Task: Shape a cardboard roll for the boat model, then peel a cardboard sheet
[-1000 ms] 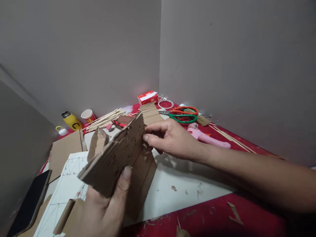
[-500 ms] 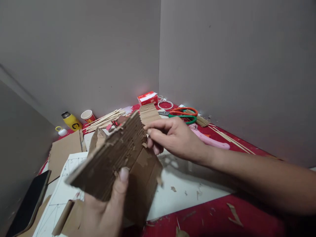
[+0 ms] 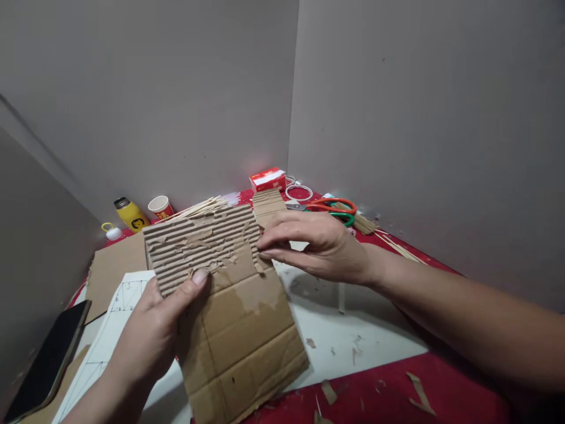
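Observation:
A brown piece of cardboard (image 3: pixel 247 330) is held up in front of me. Its upper part has the face paper peeled off, so bare corrugated ridges show, with ragged paper shreds along the tear. My left hand (image 3: pixel 154 324) grips its left edge, thumb on the front and fingers hidden behind. At the right edge my right hand (image 3: pixel 318 244) is closed, thumb and forefinger pinched at the torn, ridged side. Whatever lies between those fingertips is too small to make out.
Behind stand a yellow bottle (image 3: pixel 131 215), a paper cup (image 3: pixel 161 207), wooden sticks (image 3: pixel 200 207) and a red box (image 3: pixel 268 179). Scissors (image 3: pixel 333 205) lie right of these. A phone (image 3: pixel 46 359) and a drawn sheet (image 3: pixel 99 347) lie left. Paper scraps (image 3: pixel 419 391) litter the red tabletop.
The cardboard has turned from a steep slant to face me, showing its ridged front. My left hand has moved left and up with it; my right hand stays at its right edge.

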